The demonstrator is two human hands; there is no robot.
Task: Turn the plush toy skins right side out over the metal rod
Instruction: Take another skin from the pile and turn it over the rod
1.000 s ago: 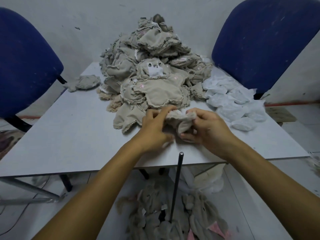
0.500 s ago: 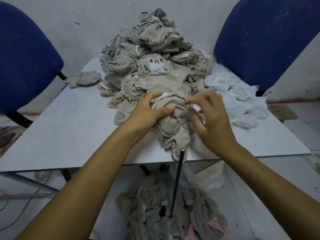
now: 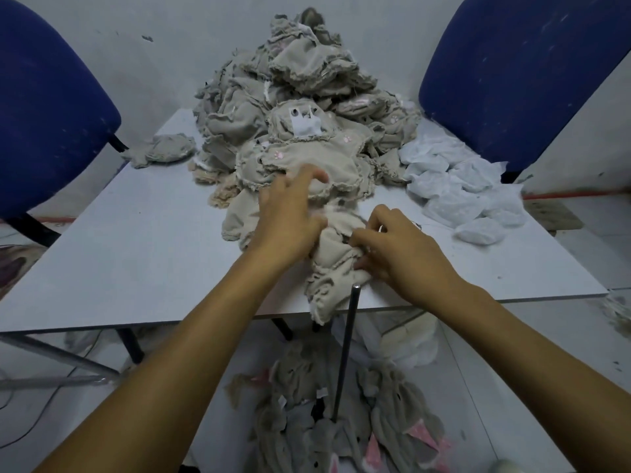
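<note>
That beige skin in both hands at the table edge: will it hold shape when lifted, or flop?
Probably flops: the beige skin already droops over the table edge. Likely light; it bunches under the right hand. Frayed seams could snag the metal rod.

One head-worn wide-angle view looks forward and down from close above the table [image 3: 129, 268] edge, taking in both forearms, the far wall [image 3: 170, 46], and the floor [image 3: 512, 387] below.

A pale grey table [image 3: 112, 254] carries a tall heap of beige plush skins [image 3: 297, 107], white fabric pieces [image 3: 461, 186] at right, one stray skin [image 3: 164, 151] at left
</note>
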